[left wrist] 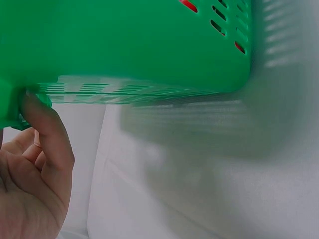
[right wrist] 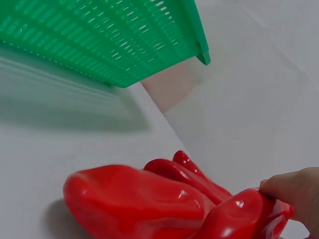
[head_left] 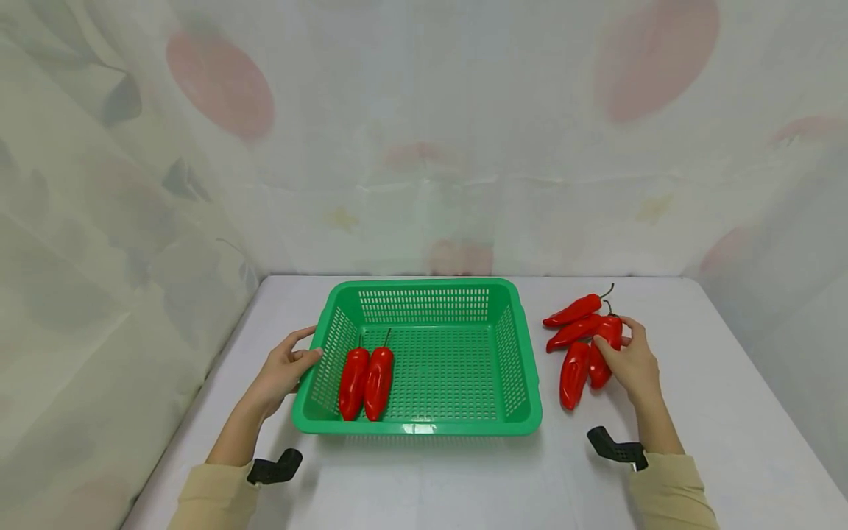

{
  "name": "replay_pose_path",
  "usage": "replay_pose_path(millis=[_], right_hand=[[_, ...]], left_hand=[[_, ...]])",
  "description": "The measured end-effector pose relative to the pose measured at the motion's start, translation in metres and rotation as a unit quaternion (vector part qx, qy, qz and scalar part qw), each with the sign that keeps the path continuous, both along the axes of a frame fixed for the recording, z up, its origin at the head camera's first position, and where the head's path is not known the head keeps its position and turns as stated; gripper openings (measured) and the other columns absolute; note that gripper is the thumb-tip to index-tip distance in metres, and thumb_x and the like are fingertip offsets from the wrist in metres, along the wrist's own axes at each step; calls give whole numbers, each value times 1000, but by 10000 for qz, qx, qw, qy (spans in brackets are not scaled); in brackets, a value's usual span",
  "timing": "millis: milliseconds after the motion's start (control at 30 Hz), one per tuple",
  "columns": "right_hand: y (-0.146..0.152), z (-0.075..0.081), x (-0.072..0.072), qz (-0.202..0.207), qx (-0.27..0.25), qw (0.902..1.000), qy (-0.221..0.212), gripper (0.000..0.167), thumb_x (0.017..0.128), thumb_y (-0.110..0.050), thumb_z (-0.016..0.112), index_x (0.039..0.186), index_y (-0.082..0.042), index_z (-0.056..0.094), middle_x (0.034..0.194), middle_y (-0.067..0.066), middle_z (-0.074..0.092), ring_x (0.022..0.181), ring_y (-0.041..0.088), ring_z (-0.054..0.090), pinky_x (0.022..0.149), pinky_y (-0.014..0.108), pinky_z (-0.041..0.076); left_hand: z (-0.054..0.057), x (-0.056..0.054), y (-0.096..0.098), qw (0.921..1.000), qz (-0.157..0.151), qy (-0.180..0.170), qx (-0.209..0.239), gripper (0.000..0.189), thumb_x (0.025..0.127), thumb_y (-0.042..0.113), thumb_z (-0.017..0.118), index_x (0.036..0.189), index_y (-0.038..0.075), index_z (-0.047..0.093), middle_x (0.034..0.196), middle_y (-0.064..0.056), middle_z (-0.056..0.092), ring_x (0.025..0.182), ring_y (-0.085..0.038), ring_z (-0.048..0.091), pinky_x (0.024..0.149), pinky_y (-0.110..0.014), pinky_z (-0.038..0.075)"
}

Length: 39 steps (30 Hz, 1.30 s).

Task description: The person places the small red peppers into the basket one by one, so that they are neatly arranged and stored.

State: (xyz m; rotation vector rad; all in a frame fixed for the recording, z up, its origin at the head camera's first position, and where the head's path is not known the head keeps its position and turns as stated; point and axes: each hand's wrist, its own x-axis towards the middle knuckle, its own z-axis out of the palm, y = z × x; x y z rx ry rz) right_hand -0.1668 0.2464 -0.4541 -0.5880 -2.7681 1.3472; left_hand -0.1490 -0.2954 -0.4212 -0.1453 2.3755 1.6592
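Note:
A green plastic basket (head_left: 417,428) stands on the white table. My left hand (head_left: 281,372) holds its left rim; in the left wrist view, a finger of the left hand (left wrist: 50,149) curls at the rim. Two red chili peppers, one (head_left: 353,384) nearer the wall and another (head_left: 379,384), lie side by side in the basket's left part. To the right of the basket, my right hand (head_left: 636,364) grips a red chili pepper (head_left: 604,357) between thumb and fingers. Beside it lie three more peppers: a plump one (head_left: 573,375) and two slimmer ones (head_left: 573,332) (head_left: 573,311) behind.
Black wrist-worn devices, one on the left (head_left: 274,468) and one on the right (head_left: 616,447), stick out inward from the sleeves. A pale patterned sheet (head_left: 411,213) hangs behind the table, and more sheeting (head_left: 99,294) rises along the left side.

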Motion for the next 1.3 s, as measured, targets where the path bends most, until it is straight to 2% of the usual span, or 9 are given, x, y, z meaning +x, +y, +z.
replay_pose_path(millis=[233, 367, 567, 833, 1000, 1167, 1300], right_hand=[[-5, 14, -4, 241, -45, 9995, 195, 77, 91, -40, 52, 146, -7, 10, 130, 32, 36, 103, 43, 50, 75, 47, 54], [-10, 22, -6, 250, -116, 9991, 321, 76, 91, -39, 53, 145, -7, 11, 129, 31, 37, 100, 41, 52, 72, 45, 55], [-14, 33, -10, 358, -174, 9976, 566, 76, 91, -38, 53, 145, -8, 10, 129, 31, 37, 99, 41, 53, 74, 48, 53], [-24, 49, -16, 702, -45, 9939, 855, 75, 90, -36, 55, 145, -8, 12, 127, 29, 39, 92, 36, 53, 68, 43, 56], [-33, 60, -19, 885, -171, 9911, 979, 73, 91, -35, 54, 145, -9, 12, 127, 29, 38, 90, 37, 54, 64, 41, 56], [-40, 69, -22, 1044, -267, 9887, 1041, 73, 91, -35, 54, 145, -12, 11, 129, 28, 38, 96, 40, 53, 60, 40, 56], [-46, 75, -26, 1073, -233, 9881, 1077, 73, 91, -36, 54, 145, -13, 12, 129, 27, 39, 99, 40, 51, 63, 42, 56]], left_hand=[[18, 6, 10, 10000, 12, -73, 64, 58, 95, 22, 51, 145, 12, 23, 106, -27, 59, 81, -30, 66, 66, -41, 56], [22, 8, 13, 10000, -21, -59, 46, 57, 95, 21, 51, 144, 11, 24, 106, -27, 59, 81, -30, 66, 67, -41, 56], [22, 8, 13, 10000, -27, -42, 45, 57, 95, 21, 52, 144, 11, 24, 104, -27, 59, 80, -31, 66, 67, -41, 56], [22, 8, 12, 10000, -11, -62, 23, 57, 95, 21, 52, 144, 12, 23, 106, -27, 59, 81, -31, 66, 67, -41, 56], [22, 8, 12, 10000, -23, -56, 17, 57, 95, 21, 51, 144, 11, 23, 109, -29, 58, 82, -32, 66, 67, -41, 56], [22, 8, 12, 10000, -4, -68, -6, 57, 95, 21, 51, 144, 12, 24, 109, -29, 58, 82, -32, 66, 67, -41, 56], [22, 8, 12, 10000, 12, -66, -12, 57, 95, 21, 51, 144, 11, 24, 107, -28, 58, 81, -31, 66, 67, -41, 56]])
